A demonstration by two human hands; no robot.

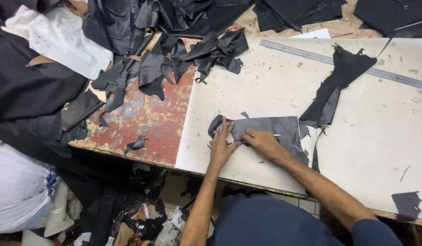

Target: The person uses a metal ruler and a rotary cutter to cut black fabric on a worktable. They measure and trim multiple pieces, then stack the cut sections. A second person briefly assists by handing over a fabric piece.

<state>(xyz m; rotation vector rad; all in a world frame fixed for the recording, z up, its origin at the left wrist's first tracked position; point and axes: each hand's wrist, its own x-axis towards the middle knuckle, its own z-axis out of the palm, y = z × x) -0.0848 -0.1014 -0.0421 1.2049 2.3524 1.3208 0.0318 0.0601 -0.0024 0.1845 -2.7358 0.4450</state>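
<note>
You're pinning the dark grey leather piece (275,130) flat on the white cutting board (265,86) with your left hand (221,145), fingers spread open. Your right hand (262,142) is closing on something small, likely a blade; keep it steady.

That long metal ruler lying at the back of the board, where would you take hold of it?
Take the metal ruler by its bare left end, coming from above and pinching its long edges. It lies flat on the white board, and a black leather strip drapes over its middle, so the end is clearer.
</note>
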